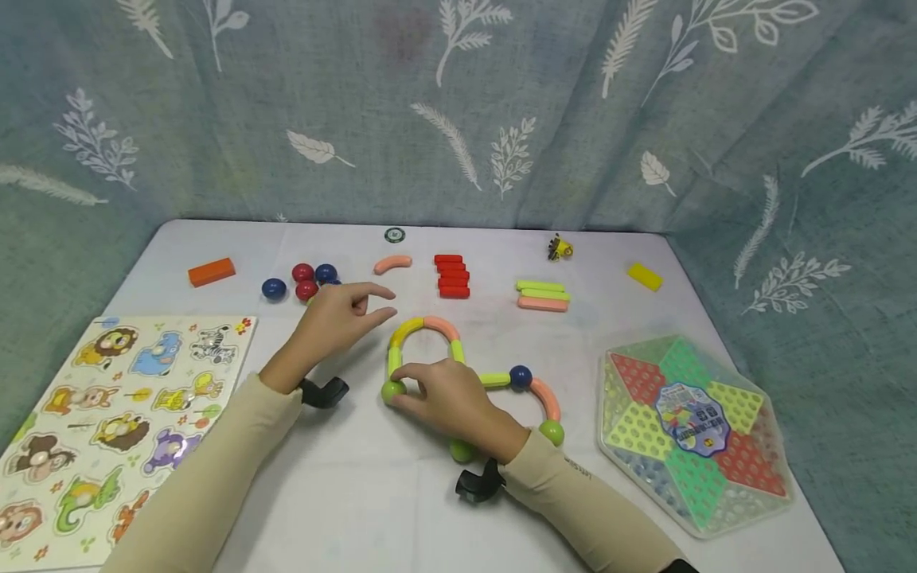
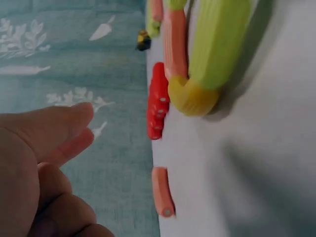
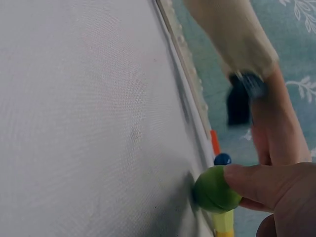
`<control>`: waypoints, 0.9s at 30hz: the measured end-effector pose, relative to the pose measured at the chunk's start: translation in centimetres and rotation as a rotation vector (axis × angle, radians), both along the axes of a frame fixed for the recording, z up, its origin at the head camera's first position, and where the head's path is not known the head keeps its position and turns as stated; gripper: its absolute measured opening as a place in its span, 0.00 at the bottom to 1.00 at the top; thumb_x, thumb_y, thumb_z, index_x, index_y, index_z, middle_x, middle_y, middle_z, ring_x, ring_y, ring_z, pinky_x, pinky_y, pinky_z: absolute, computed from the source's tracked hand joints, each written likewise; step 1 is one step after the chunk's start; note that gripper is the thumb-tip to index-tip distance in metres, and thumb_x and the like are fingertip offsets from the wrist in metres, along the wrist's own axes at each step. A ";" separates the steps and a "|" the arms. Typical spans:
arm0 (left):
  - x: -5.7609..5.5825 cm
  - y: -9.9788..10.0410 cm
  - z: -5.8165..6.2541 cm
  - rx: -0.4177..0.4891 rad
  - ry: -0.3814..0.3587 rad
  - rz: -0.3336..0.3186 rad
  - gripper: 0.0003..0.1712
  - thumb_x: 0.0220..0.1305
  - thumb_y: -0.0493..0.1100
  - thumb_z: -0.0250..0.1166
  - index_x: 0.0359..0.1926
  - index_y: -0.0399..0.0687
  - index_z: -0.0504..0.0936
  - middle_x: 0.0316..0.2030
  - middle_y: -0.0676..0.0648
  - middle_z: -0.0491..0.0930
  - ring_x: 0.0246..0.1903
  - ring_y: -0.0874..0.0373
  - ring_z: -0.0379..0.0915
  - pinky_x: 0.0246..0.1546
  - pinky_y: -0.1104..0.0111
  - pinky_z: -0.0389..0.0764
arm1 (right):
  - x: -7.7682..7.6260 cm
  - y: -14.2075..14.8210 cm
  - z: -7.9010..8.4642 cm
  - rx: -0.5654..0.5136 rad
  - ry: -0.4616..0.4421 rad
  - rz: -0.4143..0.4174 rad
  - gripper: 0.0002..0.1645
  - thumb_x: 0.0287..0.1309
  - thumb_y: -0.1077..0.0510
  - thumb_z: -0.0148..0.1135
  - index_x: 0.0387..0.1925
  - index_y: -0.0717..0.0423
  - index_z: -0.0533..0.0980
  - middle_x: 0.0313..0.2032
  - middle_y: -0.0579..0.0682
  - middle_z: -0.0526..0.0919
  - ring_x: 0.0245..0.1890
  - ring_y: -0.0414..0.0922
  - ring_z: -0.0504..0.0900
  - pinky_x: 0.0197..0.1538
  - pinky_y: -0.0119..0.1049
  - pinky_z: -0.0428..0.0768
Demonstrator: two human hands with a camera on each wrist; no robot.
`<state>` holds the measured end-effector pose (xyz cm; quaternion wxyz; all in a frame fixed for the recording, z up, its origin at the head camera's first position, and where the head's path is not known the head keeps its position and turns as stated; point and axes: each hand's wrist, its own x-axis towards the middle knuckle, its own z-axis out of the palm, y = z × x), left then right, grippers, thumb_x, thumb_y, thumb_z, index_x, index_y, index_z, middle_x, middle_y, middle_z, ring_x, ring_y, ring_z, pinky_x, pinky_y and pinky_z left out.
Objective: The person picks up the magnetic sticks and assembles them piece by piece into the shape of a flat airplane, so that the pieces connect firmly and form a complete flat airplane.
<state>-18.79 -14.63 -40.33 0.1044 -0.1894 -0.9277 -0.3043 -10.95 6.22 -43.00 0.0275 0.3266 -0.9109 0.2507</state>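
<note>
My right hand pinches a green ball between thumb and finger at the lower left end of an arch. A yellow curved rod, a salmon curved rod and straight lime rods form that arch. To its right run another lime rod, a blue ball, a salmon curve and a second green ball. My left hand hovers left of the arch, thumb and forefinger apart with nothing between them. It partly hides a cluster of red balls and blue balls.
Red rods, a loose salmon curve and lime rods lie farther back. An animal puzzle board is at left, a hexagonal game box at right. Orange and yellow blocks lie near the back corners.
</note>
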 end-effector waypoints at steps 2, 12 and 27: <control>-1.7 1.0 0.0 -0.022 -0.004 -0.045 0.14 0.55 0.55 0.68 0.40 0.58 0.85 0.16 0.53 0.67 0.14 0.59 0.56 0.16 0.67 0.57 | -0.1 0.1 -0.1 -0.006 0.005 0.006 0.16 0.53 0.40 0.64 0.43 0.36 0.80 0.11 0.35 0.65 0.12 0.32 0.62 0.16 0.28 0.61; -7.5 5.8 -1.6 -0.228 -0.109 -0.180 0.12 0.55 0.50 0.68 0.41 0.56 0.85 0.17 0.52 0.68 0.19 0.58 0.62 0.20 0.67 0.60 | 0.0 0.0 -0.1 -0.020 -0.013 0.010 0.16 0.53 0.40 0.65 0.43 0.38 0.81 0.12 0.34 0.65 0.14 0.32 0.63 0.18 0.27 0.61; -8.8 8.3 -1.5 -0.345 -0.139 -0.208 0.11 0.53 0.50 0.70 0.37 0.52 0.83 0.23 0.56 0.76 0.27 0.57 0.68 0.22 0.67 0.69 | 0.0 0.3 0.1 -0.023 0.014 0.015 0.15 0.53 0.40 0.65 0.42 0.37 0.80 0.11 0.36 0.64 0.12 0.32 0.61 0.16 0.28 0.59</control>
